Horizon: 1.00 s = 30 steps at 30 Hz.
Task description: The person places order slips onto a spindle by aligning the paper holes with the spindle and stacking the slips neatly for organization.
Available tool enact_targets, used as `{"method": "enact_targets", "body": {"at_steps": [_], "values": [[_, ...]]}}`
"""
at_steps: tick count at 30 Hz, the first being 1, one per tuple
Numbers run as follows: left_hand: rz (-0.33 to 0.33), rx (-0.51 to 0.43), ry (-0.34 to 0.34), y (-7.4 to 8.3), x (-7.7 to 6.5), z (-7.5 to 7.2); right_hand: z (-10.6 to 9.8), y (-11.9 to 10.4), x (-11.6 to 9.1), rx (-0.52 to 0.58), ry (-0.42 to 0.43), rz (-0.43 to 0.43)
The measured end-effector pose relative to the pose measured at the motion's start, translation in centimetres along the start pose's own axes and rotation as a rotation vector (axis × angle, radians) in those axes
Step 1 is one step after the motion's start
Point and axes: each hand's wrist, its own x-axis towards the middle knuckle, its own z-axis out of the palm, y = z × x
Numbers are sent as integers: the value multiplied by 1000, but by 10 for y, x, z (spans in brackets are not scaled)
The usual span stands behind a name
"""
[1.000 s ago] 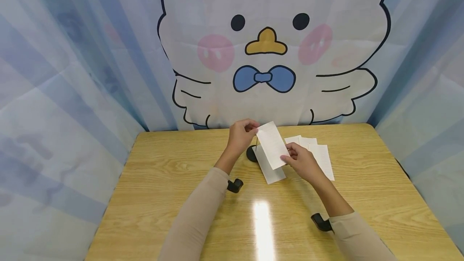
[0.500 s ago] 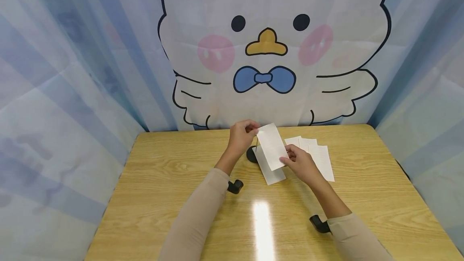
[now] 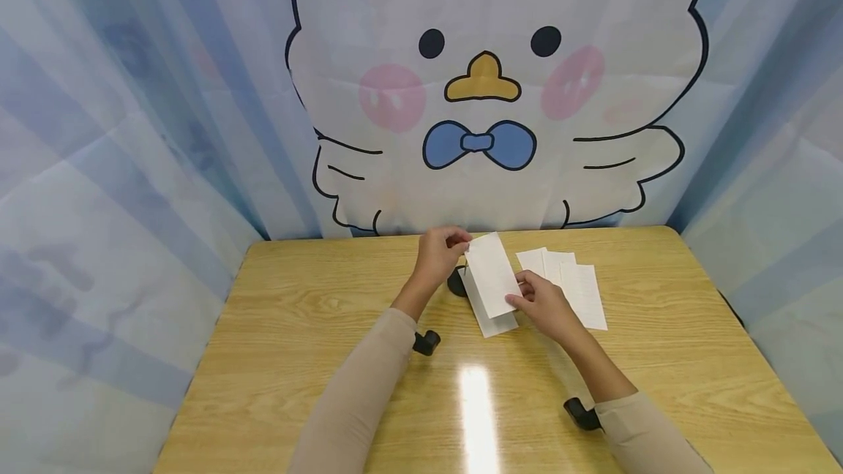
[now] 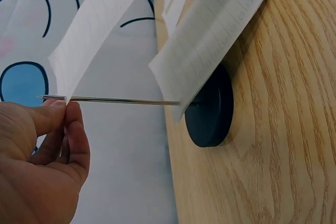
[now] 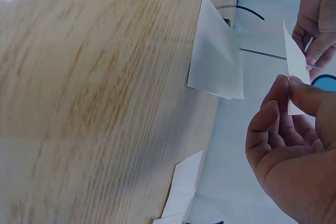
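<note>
A receipt spike, its metal pin [image 4: 126, 101] rising from a round black base [image 4: 218, 111], stands on the table. One white paper slip [image 4: 210, 35] is low on the pin, close to the base. My left hand [image 3: 435, 260] pinches the far left corner of a second paper slip [image 3: 492, 276], with the pin's tip poking out past that corner in the left wrist view. My right hand [image 3: 546, 307] pinches the same slip at its near right edge between thumb and fingers. Faint ruled lines show on the slips' undersides.
To the right, several overlapping white slips [image 3: 581, 298] lie on the wooden table [image 3: 316, 357]. Behind the table's back edge hangs a curtain [image 3: 487, 196] with a cartoon bird. Black wrist mounts [image 3: 426, 343] stick out from both forearms.
Both hands have come down slightly with the slip, lowering it along the pin. Its near end now sits closer to the lower slip. The slips at the right stay put.
</note>
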Motion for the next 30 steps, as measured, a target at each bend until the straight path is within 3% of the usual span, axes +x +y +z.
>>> {"method": "enact_targets", "body": {"at_steps": [6,12,30], "values": [[2,14,2,-4,1,1,2,2,0,22,-14,5],[-12,29,3,-9,1,3,4,4,0,-27,-9,1],[-104,64,-86,-28,-7,15,15,11,-3,-91,3,79]]}}
